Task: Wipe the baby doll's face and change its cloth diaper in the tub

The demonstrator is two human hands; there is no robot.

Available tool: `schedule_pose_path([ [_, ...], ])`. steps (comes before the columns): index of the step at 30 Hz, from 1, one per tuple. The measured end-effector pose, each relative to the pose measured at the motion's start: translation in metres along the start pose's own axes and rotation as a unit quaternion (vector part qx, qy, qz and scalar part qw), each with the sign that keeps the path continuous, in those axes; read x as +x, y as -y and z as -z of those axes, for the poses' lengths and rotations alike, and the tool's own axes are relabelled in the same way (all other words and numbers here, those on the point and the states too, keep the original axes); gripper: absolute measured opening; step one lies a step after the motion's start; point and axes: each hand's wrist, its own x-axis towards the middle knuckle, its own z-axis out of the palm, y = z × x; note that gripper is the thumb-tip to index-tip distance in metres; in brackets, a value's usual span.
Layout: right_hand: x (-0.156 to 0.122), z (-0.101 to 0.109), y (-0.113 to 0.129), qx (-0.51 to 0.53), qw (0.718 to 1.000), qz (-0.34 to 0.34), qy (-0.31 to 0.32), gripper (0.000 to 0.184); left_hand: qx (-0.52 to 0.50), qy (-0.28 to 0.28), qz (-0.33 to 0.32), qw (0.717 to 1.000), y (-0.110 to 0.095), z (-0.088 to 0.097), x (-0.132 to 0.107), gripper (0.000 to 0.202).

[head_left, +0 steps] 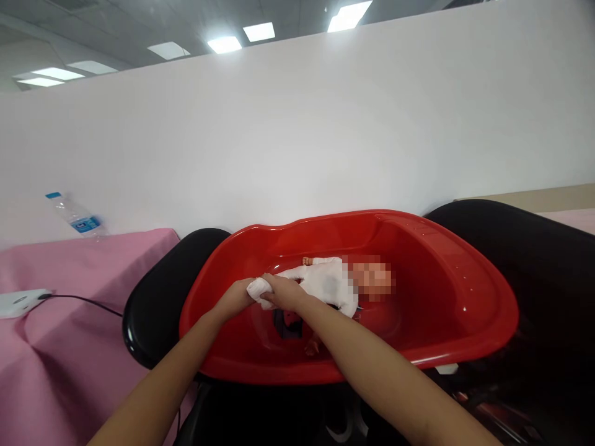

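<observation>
Head cam, what I'm seeing rn: both hands sit center frame inside the red tub [465,291]. Left hand [237,297] and right hand [284,293] meet over a small white cloth [258,288], fingers curled shut on it from both sides, left from the left, right partly on top. Cloth is bunched up and pressed against the leg end of the doll [328,282].

Doll lies on its back along the tub floor, head toward the right of frame, feet toward the hands, wearing a white suit. One small arm sticks up at its upper edge. Face is blurred, can't read it. Dark patch [283,322] under my right wrist on the tub bottom, can't tell what it is. A small doll foot [310,348] shows just below that, near the front wall of the tub.

Tub rests on a black base [153,310] that bulges out left and right of it.

Left of frame: counter w/ pink cover [69,347]. Clear water bottle [77,215] w/ blue cap and blue label leans against the white partition [297,142] at upper left. White device [21,302] at the far left edge w/ a black cable [88,302] running toward the tub base.

Top of frame: ceiling light panels.
</observation>
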Motion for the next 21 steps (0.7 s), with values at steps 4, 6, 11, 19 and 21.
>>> schedule_pose_path([
  [4, 0.002, 0.007, -0.005, -0.027, 0.998, -0.049, -0.003, 0.028, 0.005, -0.001, -0.023, 1.0, -0.002, 0.001, 0.0, 0.038],
  [6, 0.003, 0.012, -0.007, -0.029, 0.996, -0.083, -0.01, 0.029, 0.02, -0.012, -0.012, 1.0, -0.002, 0.002, 0.001, 0.039],
  [11, 0.007, 0.011, -0.018, 0.07, 0.976, -0.204, -0.008, 0.063, 0.041, -0.014, 0.001, 0.999, 0.006, 0.001, 0.003, 0.034],
  [19, 0.02, 0.005, -0.043, 0.186, 0.958, -0.19, -0.106, 0.038, 0.025, -0.012, 0.006, 1.0, 0.012, 0.0, 0.004, 0.04],
  [21, 0.02, 0.008, -0.045, 0.113, 0.967, -0.188, -0.132, 0.035, 0.026, -0.012, 0.003, 1.0, 0.01, 0.001, 0.003, 0.038],
])
